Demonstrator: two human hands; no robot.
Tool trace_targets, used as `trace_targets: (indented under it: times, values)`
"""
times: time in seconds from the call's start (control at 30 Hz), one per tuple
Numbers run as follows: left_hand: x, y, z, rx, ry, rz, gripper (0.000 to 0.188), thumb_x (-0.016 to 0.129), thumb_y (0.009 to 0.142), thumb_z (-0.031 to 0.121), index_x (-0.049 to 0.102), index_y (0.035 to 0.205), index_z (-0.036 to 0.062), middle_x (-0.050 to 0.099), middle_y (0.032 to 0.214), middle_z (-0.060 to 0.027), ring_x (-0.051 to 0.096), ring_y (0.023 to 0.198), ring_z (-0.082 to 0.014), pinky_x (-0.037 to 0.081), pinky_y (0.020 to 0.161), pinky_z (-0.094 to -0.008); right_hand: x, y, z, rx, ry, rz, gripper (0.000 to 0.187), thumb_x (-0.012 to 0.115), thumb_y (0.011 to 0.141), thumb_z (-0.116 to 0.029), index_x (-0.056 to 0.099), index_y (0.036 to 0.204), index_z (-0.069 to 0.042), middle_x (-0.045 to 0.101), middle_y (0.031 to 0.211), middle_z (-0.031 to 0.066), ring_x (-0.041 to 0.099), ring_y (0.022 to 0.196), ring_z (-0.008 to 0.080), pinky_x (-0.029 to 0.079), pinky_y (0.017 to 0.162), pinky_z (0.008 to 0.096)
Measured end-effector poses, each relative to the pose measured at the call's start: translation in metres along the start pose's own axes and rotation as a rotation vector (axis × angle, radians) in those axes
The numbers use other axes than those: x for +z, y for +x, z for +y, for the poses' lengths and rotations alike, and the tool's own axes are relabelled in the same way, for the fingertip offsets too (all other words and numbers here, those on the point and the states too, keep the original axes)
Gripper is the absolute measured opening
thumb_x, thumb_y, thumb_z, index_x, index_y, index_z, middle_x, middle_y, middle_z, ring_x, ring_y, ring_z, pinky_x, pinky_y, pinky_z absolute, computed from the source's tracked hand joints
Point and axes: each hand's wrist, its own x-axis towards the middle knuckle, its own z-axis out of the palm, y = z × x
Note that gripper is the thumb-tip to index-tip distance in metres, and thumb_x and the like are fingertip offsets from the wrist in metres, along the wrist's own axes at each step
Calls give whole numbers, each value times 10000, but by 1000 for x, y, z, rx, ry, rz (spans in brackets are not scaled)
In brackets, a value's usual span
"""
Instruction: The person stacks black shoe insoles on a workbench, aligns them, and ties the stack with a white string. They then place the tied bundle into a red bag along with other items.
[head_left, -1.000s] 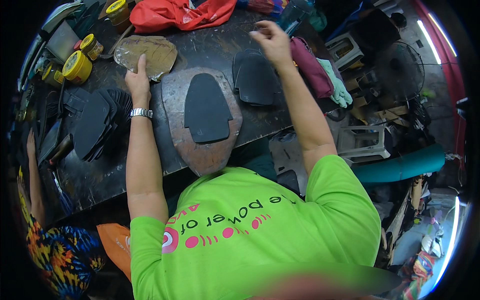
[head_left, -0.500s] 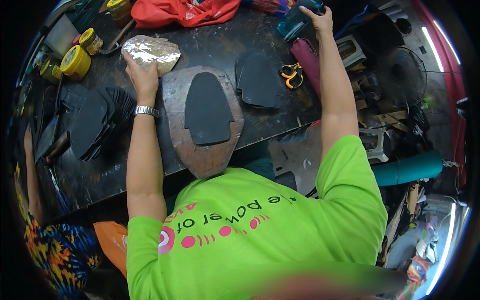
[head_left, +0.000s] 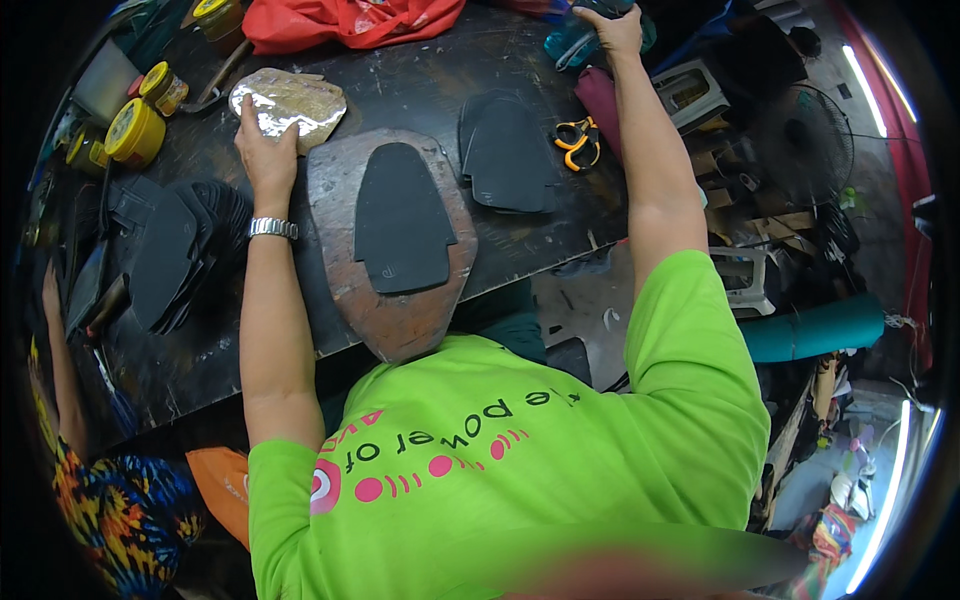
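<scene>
My left hand (head_left: 268, 160) lies with thumb and fingers apart on the near edge of a shiny, clear-wrapped flat piece (head_left: 312, 108). At the far right of the table, my right hand (head_left: 622, 36) is closed around a see-through teal bottle (head_left: 570, 46), cut off partly by the picture's top edge. Between my arms, a worn brown board (head_left: 415, 325) reaches over the table's near edge. On it rests a black flat cut piece (head_left: 402, 215), rounded at the far end. A small stack of similar black pieces (head_left: 508, 160) sits right of the board.
Orange-handled scissors (head_left: 578, 146) and a maroon roll (head_left: 600, 110) lie near my right forearm. A larger pile of black pieces (head_left: 190, 245) is at left, with yellow tubs (head_left: 135, 132) behind. A red bag (head_left: 350, 22) lies at the back. Another person's arm (head_left: 66, 370) shows far left.
The whole view has shifted slightly, moving the table and its things a little leftward in the picture. Both hands keep about the same places and contacts.
</scene>
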Motion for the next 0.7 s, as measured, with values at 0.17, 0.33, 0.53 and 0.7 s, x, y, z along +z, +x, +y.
trace_targets:
  times: [0.17,0.33,0.53,0.7]
  values:
    - [0,-1,-6,7,-4,-33,766,779,807,159,429,1488,127,521,1357,-272,452,1297,-388,378,1102,-421,-13,9,26,-109,90,17,865,937,537,-370,553,1231,-25,693,1090,176,670,1017,327,513,921,408]
    - [2,1,-13,29,-5,-62,661,774,817,167,527,1428,208,523,1350,-263,455,1295,-385,392,1092,-428,-57,18,62,15,-47,215,1036,969,514,-417,489,1316,29,645,1205,202,634,1111,302,490,968,390]
    - [2,1,-16,36,17,-67,600,771,825,173,571,1389,222,539,1327,-254,463,1281,-379,401,1082,-424,-96,10,88,136,-303,160,1185,914,509,-530,405,1401,61,620,1245,285,593,1184,432,454,1026,455]
    - [1,2,-16,56,25,-85,546,777,828,191,611,1347,222,548,1318,-249,460,1278,-375,406,1071,-421,-99,5,102,16,-214,151,1053,921,548,-486,473,1347,35,641,1201,205,645,1088,328,505,949,400]
